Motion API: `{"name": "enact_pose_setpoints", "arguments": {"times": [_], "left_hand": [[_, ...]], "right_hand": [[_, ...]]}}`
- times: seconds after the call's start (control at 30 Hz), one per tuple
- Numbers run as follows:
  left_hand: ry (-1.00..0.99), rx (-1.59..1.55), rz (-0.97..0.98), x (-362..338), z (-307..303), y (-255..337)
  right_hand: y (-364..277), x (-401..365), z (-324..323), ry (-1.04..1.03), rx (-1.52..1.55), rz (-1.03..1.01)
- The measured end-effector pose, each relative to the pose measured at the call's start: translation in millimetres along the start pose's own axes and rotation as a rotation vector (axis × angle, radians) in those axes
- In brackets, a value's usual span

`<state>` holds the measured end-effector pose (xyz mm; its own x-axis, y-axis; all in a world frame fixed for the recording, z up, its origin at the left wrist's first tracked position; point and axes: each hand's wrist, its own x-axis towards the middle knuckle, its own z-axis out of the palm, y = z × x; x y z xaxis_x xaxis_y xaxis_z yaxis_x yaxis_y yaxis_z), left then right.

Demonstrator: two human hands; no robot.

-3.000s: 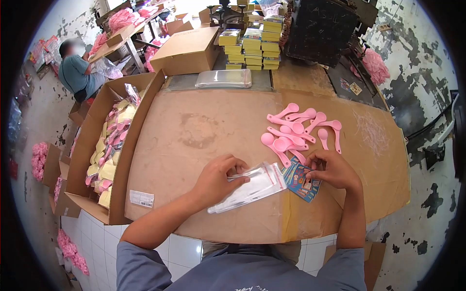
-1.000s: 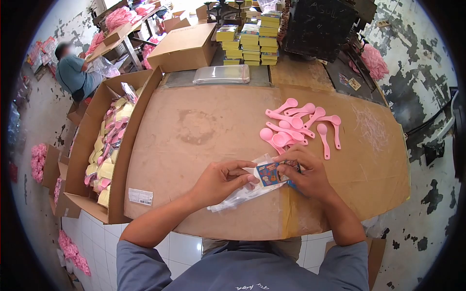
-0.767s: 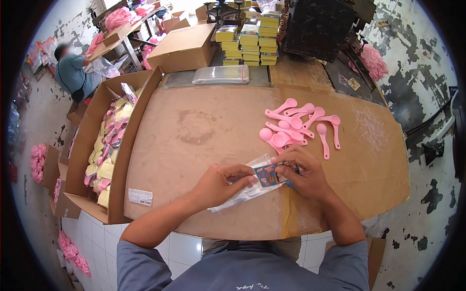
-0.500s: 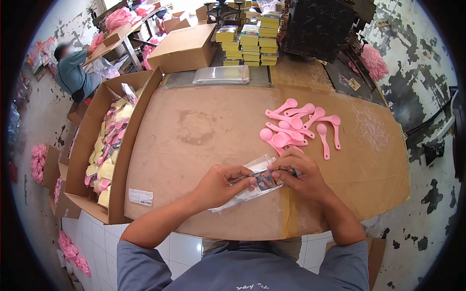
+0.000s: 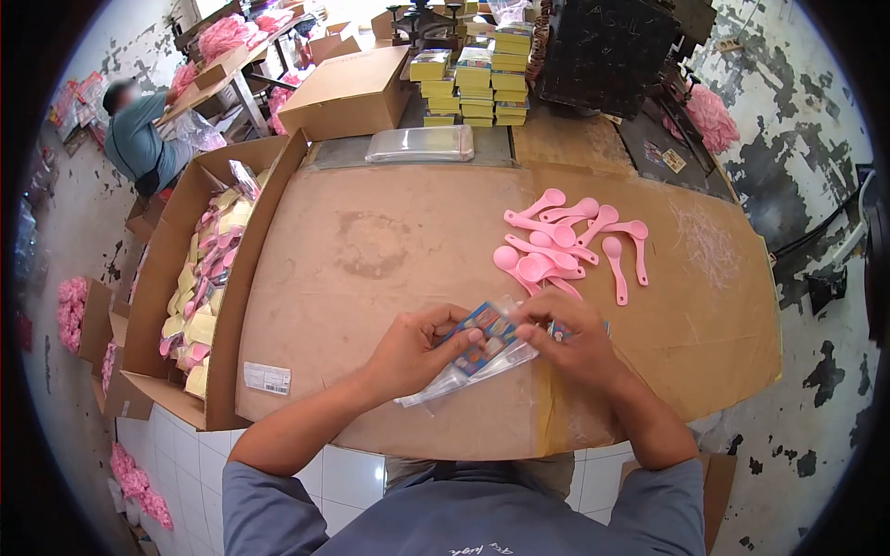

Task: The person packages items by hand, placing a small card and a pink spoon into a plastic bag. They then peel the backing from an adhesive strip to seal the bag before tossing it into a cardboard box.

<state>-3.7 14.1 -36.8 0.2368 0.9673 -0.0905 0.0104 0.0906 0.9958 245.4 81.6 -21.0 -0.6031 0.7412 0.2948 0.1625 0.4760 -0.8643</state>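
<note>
A blue, colourful printed card (image 5: 484,339) is pinched between the thumb and fingers of my left hand (image 5: 419,350). Beneath it, clear plastic bags (image 5: 436,387) lie flat on the cardboard-covered table. My right hand (image 5: 577,338), slightly blurred, is curled close to the card's right edge. Another blue printed card (image 5: 557,330) shows inside its grip and sticks out past the knuckles; how it is held is partly hidden. Just beyond my hands lies a loose pile of pink measuring spoons (image 5: 554,236), with one spoon (image 5: 616,271) apart on the right.
A long open carton (image 5: 243,306) of packed pink and yellow items stands left. At the back are a stack of clear bags (image 5: 422,144), a closed box (image 5: 345,93), yellow-edged card stacks (image 5: 475,88) and a black machine (image 5: 607,56). A person (image 5: 144,139) sits far left.
The card in my left hand has turned and tilted up, showing more of its face. My right hand's fingertips have moved off its middle to its right edge.
</note>
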Motion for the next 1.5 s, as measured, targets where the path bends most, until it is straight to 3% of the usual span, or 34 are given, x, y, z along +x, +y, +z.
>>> {"name": "enact_pose_setpoints", "arguments": {"times": [0.1, 0.2, 0.3, 0.4, 0.7, 0.8, 0.9, 1.0, 1.2, 1.4, 1.5], "left_hand": [[-0.008, 0.091, -0.041, -0.7, -0.6, 1.2], [0.001, 0.096, -0.046, 0.5, -2.0, 3.3], [0.013, 0.028, -0.038, 1.4, -0.5, 2.1], [-0.007, 0.012, -0.010, 5.0, -0.2, -5.7], [-0.037, 0.012, 0.024, 9.0, -0.3, -14.4], [-0.043, -0.037, -0.018, 9.0, -3.6, -10.4], [-0.060, -0.112, -0.022, 9.7, -5.6, -8.5], [-0.071, -0.161, 0.004, 6.9, -1.5, -5.6], [-0.047, -0.070, 0.006, 4.3, 0.8, -2.9], [-0.137, -0.074, -0.023, 3.2, 3.6, -4.2], [-0.138, -0.119, -0.035, 2.3, 3.7, -2.5]], "right_hand": [[-2.0, 3.2, 2.0, -0.180, -0.036, -0.123], [18.7, 7.4, -9.2, -0.018, -0.223, -0.185], [30.3, 26.6, -22.0, 0.330, -0.447, -0.113], [60.4, 34.0, -27.4, 0.278, -0.610, -0.165], [47.3, 23.7, -31.2, 0.262, -0.662, -0.098], [37.3, 20.9, -26.8, 0.328, -0.527, -0.070], [38.2, 18.1, -23.2, 0.352, -0.187, -0.124], [20.9, 12.6, -8.5, 0.253, 0.416, 0.072], [-9.9, 14.1, -1.4, 0.251, 0.555, 0.044], [2.4, 7.6, 10.5, 0.132, 0.548, 0.040], [-2.2, 7.2, 16.3, 0.172, 0.575, 0.000]]}}
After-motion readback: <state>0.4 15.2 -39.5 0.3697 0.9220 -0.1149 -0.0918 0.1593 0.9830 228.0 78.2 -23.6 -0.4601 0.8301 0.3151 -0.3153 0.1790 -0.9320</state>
